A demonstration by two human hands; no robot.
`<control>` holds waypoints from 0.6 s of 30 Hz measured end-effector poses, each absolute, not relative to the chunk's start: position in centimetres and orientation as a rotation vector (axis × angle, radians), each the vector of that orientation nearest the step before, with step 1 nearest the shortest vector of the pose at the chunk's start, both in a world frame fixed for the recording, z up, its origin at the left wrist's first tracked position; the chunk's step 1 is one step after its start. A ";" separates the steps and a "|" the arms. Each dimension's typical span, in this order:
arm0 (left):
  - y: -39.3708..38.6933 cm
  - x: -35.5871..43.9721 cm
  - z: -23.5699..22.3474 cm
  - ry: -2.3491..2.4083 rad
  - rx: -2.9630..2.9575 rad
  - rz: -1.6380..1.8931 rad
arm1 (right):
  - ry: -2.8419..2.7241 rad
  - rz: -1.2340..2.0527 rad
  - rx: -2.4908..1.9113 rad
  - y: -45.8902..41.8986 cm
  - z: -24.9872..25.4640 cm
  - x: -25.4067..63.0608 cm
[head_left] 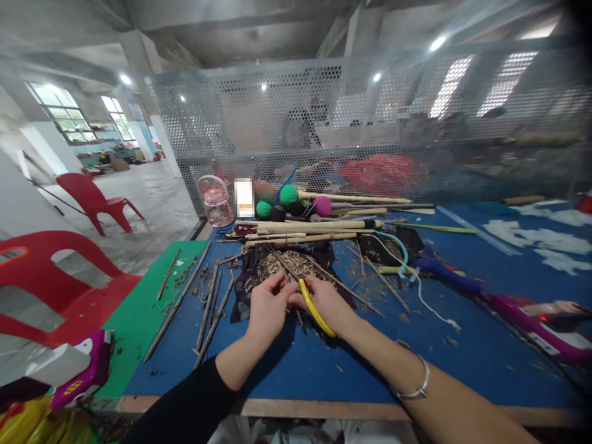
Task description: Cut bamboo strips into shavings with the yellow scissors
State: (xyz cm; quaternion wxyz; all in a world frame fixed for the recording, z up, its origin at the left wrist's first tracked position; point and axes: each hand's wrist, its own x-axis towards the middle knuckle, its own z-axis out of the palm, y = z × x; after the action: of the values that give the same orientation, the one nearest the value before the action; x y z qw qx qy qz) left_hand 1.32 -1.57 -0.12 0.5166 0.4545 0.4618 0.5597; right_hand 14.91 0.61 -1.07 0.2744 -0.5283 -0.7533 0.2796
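Note:
Over a pile of wood chips [296, 262], my left hand [269, 305] and my right hand [326, 302] meet with their fingers curled together. My right hand is closed around a yellow-handled hand tool [316, 311]; its working end is hidden by the fingers, and its exact kind cannot be told. A thin dark stick [283, 262] runs from between the hands over the chips, and my left fingers pinch at its near end. The chips lie on a dark cloth [241, 299]. Several thin sticks [215, 317] lie left of my left hand.
Behind the chips lie pale rods [314, 227] and sticks with green-wrapped heads [289, 195]. A pink bottle [217, 203] stands before a perforated metal screen [259, 135]. Purple devices [83, 370] sit at both sides of the blue tabletop [370, 370]. Red chairs [78, 277] stand left.

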 end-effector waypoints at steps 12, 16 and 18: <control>-0.5 0.8 -0.4 1.145 0.872 1.415 | -2.172 0.583 -1.616 1.0 -0.7 15.8; -0.3 0.6 -0.8 1.161 0.939 1.399 | -2.196 0.587 -1.585 0.7 -0.6 15.5; -0.2 0.6 -0.9 1.163 0.950 1.397 | -2.182 0.593 -1.612 0.6 -0.7 15.3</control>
State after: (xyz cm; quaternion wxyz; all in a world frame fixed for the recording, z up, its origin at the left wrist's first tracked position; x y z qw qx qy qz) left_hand 0.61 -0.20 -0.94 0.5185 0.3958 0.4849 0.5825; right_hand 15.26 0.61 -0.73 0.1814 -0.5708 -0.7728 0.2100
